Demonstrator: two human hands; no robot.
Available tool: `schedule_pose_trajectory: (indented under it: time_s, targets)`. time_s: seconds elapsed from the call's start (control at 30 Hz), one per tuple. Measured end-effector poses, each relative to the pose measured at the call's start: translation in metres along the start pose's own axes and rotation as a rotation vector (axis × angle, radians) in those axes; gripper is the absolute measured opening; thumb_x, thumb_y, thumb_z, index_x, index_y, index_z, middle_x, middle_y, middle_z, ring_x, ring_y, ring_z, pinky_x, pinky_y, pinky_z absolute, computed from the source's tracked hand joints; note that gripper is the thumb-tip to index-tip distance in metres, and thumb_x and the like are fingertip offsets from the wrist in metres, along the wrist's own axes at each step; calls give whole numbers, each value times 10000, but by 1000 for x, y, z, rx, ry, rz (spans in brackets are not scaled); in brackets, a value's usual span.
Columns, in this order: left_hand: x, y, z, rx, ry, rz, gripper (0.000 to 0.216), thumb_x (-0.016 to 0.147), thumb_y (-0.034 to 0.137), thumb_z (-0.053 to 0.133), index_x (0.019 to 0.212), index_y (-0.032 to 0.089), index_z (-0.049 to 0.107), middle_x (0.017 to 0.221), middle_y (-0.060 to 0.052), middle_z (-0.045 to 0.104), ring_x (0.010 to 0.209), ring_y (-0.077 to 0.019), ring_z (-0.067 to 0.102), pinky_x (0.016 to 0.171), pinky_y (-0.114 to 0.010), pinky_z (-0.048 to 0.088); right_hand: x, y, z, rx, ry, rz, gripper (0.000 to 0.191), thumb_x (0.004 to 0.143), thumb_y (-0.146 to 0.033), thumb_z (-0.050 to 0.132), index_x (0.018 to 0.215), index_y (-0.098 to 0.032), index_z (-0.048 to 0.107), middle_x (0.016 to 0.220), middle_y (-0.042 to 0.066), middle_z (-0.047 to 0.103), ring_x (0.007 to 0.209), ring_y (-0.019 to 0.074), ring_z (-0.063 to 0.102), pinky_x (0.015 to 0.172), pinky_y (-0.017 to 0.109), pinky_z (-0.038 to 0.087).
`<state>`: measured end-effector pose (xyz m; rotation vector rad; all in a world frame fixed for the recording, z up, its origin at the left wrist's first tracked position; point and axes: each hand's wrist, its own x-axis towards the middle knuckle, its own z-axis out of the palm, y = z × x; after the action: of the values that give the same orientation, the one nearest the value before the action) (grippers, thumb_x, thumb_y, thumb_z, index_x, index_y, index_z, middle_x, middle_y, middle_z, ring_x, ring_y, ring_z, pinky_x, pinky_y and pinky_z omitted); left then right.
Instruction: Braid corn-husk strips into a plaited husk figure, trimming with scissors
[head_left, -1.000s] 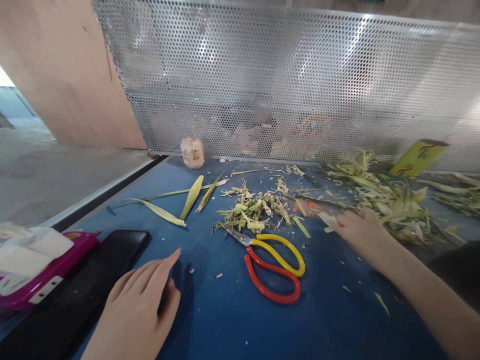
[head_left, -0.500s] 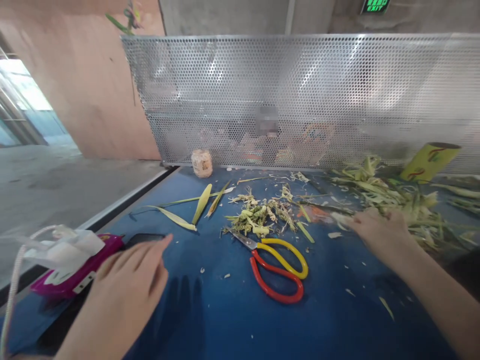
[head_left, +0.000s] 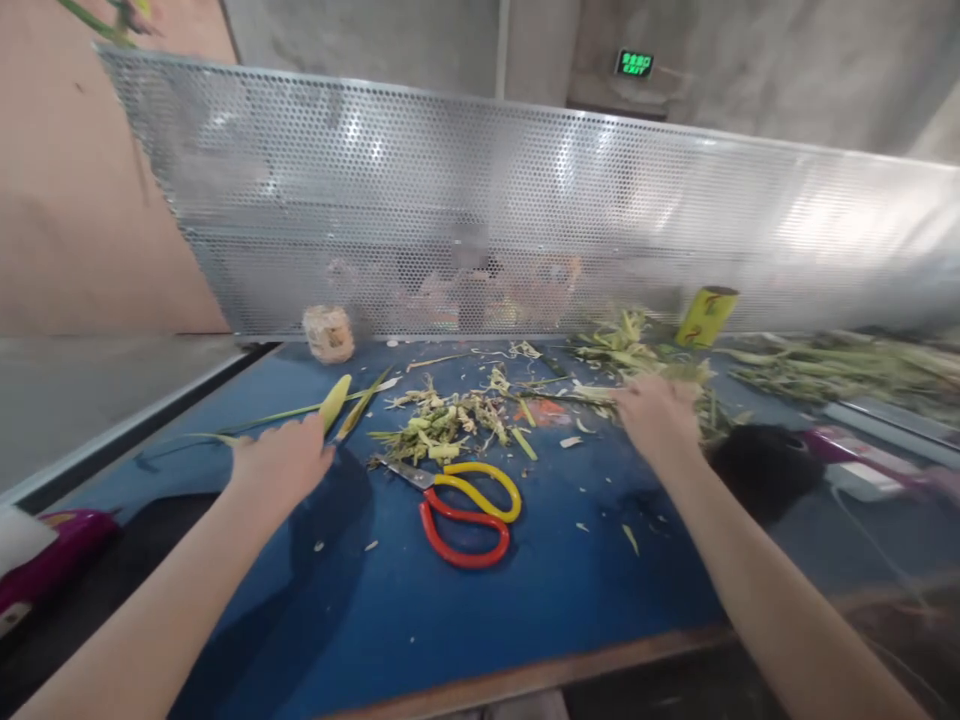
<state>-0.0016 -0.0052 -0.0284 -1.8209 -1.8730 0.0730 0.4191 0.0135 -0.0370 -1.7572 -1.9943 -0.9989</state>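
My left hand (head_left: 281,462) reaches out over the blue table (head_left: 525,600), just short of a pale yellow-green leaf (head_left: 334,400); I see only its back, and the fingers are hidden. My right hand (head_left: 656,418) rests at the edge of a heap of green leaf strips (head_left: 637,350), with the fingers curled into the strips. Between the hands lie scissors (head_left: 465,505) with one yellow and one red handle, blades pointing left. Just behind them is a small pile of chopped green scraps (head_left: 446,422).
A perforated metal screen (head_left: 525,220) closes the far side of the table. Against it stand a small pale roll (head_left: 328,333) and a tilted yellow cylinder (head_left: 705,315). A magenta case (head_left: 45,560) and a dark slab (head_left: 161,520) lie at the left. More leaves (head_left: 847,365) spread out at the right.
The view rose and pulled back. My left hand left the dark slab and moved forward toward the yellow-green leaves. My right hand stayed at the leaf heap, its fingers now curled in.
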Motion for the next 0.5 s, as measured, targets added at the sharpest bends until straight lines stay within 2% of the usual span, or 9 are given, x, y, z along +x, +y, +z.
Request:
schedule_pose_trajectory:
  time_s: [0.1, 0.17, 0.3, 0.5]
  targets:
    - [9, 2, 5, -70, -152, -79, 423, 787, 341, 159, 778, 101, 507, 719, -56, 646, 686, -219, 624, 587, -407, 445, 2, 7, 6, -3, -37, 106, 258, 797, -187, 410, 707, -209, 651, 705, 47, 551, 728, 176, 406, 673, 318, 184]
    - [11, 3, 2, -142, -228, -101, 283, 777, 291, 275, 809, 106, 488, 782, -126, 648, 735, -260, 625, 622, -430, 450, 3, 10, 12, -7, -49, 183, 258, 790, -183, 417, 685, -200, 652, 716, 44, 574, 731, 176, 417, 672, 310, 184]
    - [7, 7, -11, -183, -220, -109, 253, 769, 212, 270, 915, 124, 457, 826, -145, 644, 775, -289, 611, 691, -456, 409, 5, 13, 16, -7, -69, 261, 252, 789, -189, 417, 690, -187, 649, 744, 47, 597, 739, 177, 436, 662, 305, 188]
    - [3, 7, -26, -173, -172, -177, 426, 756, 200, 245, 1155, 88, 347, 767, -127, 637, 747, -289, 609, 649, -386, 387, 2, 13, 11, -34, -30, 331, 263, 806, -172, 381, 745, -168, 637, 783, 65, 610, 755, 183, 454, 648, 313, 187]
